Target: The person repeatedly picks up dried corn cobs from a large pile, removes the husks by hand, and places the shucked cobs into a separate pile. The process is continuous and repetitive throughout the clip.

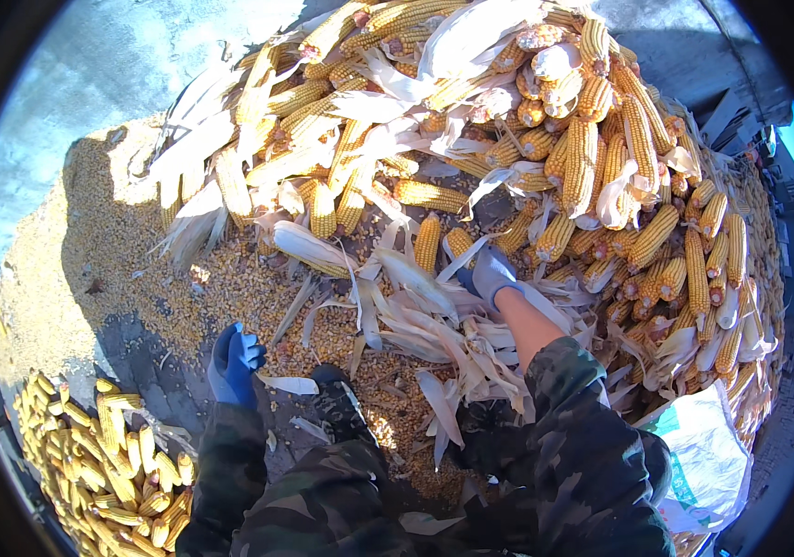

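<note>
My right hand, in a blue and pale grey work glove, reaches down among dry corn husks at the near edge of a heap of corn ears. A yellow ear of corn lies right against its fingers, with a husk strip across it. The fingertips are partly hidden, so a grip cannot be made out. My left hand, gloved alike, is held over the ground at the left with its fingers curled in. Nothing shows in it. A loose husk strip lies close by. Left of the right hand is a partly husked ear.
The large corn heap rises ahead and to the right. Loose kernels cover the ground at left. Husked ears are piled at the lower left. A white woven sack bearing writing lies at the lower right. My shoe stands among kernels.
</note>
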The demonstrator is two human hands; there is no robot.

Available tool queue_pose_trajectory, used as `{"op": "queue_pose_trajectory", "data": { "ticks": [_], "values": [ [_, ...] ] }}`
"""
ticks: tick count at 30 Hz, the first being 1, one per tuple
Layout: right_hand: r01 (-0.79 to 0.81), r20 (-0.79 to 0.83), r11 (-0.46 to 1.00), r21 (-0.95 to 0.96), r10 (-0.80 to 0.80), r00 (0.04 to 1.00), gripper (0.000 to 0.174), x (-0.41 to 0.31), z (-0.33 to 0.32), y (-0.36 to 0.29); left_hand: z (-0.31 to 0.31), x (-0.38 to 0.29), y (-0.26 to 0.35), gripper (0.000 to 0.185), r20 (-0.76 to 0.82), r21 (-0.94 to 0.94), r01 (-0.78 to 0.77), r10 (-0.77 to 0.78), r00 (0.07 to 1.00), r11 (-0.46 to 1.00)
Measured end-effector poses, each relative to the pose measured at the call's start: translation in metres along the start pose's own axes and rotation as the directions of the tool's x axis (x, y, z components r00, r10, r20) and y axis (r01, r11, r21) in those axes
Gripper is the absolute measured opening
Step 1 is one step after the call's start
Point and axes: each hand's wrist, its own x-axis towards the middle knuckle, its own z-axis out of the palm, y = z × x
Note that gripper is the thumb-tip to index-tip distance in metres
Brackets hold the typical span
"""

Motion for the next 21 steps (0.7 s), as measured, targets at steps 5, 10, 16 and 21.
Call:
{"op": "queue_pose_trajectory", "data": {
  "ticks": [5,10,16,21],
  "values": [
    [0.508,0.087,0.861,-0.026,-0.504,0.859,0.087,-0.048,-0.078,0.005,0.216,0.004,0.036,0.032,0.567,0.283,-0.573,0.347,0.747,0.769],
    [0.882,0.064,0.47,0.029,-0.882,0.468,0.082,-0.097,-0.129,-0.024,0.281,-0.009,0.064,0.059,0.83,0.514,-0.56,-0.213,0.515,0.65],
    [0.656,-0.061,0.709,0.257,-0.666,0.743,0.11,-0.084,-0.11,-0.036,0.256,-0.024,0.027,0.07,0.719,0.344,0.303,-0.457,0.524,0.888],
    [0.454,0.033,0.722,0.521,-0.549,0.835,0.12,-0.069,-0.071,-0.035,0.239,-0.029,-0.003,0.077,0.744,0.128,0.478,-0.403,0.533,0.869]
  ]
}}
